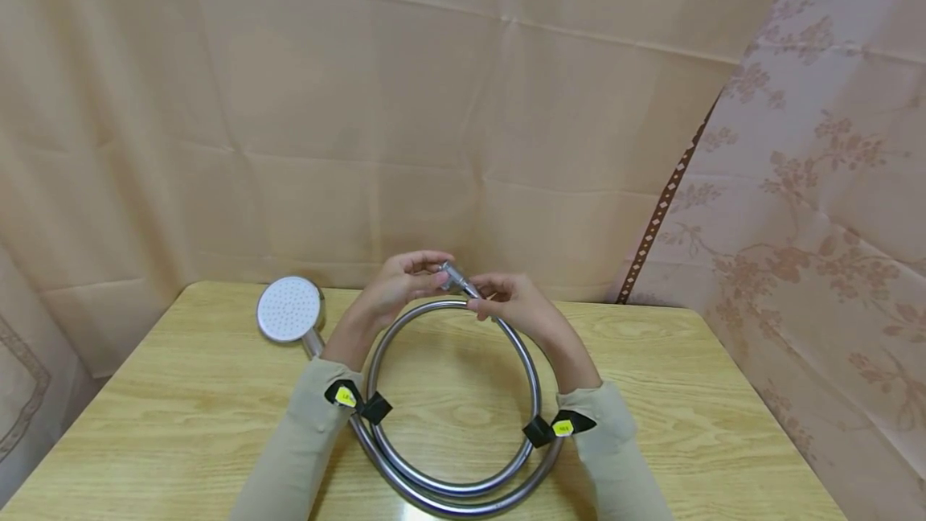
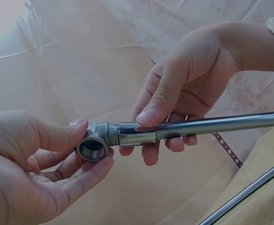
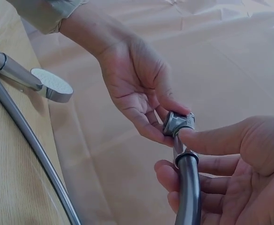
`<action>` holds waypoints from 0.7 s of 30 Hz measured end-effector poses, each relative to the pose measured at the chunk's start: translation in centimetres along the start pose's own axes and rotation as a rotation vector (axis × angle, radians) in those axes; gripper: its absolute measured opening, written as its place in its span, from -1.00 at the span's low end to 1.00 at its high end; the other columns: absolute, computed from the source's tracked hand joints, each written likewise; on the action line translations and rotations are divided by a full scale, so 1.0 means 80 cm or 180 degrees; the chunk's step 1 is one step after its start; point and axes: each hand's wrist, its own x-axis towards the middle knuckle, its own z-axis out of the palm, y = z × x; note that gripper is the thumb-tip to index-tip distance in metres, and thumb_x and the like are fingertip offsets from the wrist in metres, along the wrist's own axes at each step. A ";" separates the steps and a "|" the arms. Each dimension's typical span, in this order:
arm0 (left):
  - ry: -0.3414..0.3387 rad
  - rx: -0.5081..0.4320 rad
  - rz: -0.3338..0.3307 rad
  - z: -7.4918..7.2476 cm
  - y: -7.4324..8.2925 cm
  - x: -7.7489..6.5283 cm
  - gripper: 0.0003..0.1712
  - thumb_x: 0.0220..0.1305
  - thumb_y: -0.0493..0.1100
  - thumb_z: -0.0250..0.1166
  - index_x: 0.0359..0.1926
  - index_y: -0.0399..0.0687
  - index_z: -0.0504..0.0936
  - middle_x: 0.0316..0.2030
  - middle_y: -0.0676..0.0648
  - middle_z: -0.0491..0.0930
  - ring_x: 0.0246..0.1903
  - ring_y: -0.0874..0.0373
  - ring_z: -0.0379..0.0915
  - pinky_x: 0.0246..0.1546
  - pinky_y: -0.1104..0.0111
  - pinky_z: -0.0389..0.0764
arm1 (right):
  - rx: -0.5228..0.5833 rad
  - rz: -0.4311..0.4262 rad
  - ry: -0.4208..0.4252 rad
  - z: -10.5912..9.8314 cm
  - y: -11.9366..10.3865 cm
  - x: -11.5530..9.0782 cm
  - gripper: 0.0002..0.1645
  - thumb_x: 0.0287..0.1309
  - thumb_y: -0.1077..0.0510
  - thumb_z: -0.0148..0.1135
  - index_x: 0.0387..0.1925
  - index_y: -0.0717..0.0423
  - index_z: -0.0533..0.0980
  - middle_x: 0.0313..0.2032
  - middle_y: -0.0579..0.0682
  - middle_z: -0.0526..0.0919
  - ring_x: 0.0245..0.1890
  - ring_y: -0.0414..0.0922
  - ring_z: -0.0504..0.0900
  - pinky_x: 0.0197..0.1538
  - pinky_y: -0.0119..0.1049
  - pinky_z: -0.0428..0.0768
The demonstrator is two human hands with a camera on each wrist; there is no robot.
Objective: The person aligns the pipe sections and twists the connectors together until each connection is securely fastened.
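Above the far edge of the surface point(image 1: 181, 424), 12 o'clock in head view: left hand point(image 2: 29, 173) pinching metal fitting point(image 2: 102, 127); right hand point(image 2: 188, 79), at 4 o'clock from it, gripping end of hose point(image 2: 221, 124). Shared long axis roughly 10-to-4; neither hand clearly nearer.

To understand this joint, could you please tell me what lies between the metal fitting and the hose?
The left wrist view shows a shiny collar between the fitting and the hose, with threads exposed beside the fitting.
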 end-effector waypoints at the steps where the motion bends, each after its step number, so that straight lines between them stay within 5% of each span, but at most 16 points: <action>1: 0.0002 0.0003 0.0004 0.000 0.000 0.000 -0.53 0.44 -0.40 0.17 0.31 -0.50 0.40 -0.11 0.03 0.60 -0.12 0.23 0.63 0.06 0.36 0.68 | -0.0010 -0.0033 0.0014 0.000 0.000 0.000 -0.57 0.31 0.25 0.32 0.17 0.32 0.58 -0.20 0.17 0.72 -0.29 0.00 0.71 -0.08 -0.17 0.63; 21: -0.0020 0.0073 -0.0031 0.000 0.001 0.000 -0.54 0.44 -0.37 0.20 0.30 -0.45 0.44 -0.06 -0.03 0.58 -0.11 0.20 0.61 0.09 0.33 0.67 | 0.0094 -0.0045 -0.0042 -0.001 0.002 0.000 -0.65 0.34 0.28 0.27 0.10 0.38 0.57 -0.19 0.25 0.72 -0.28 -0.02 0.71 -0.04 -0.20 0.64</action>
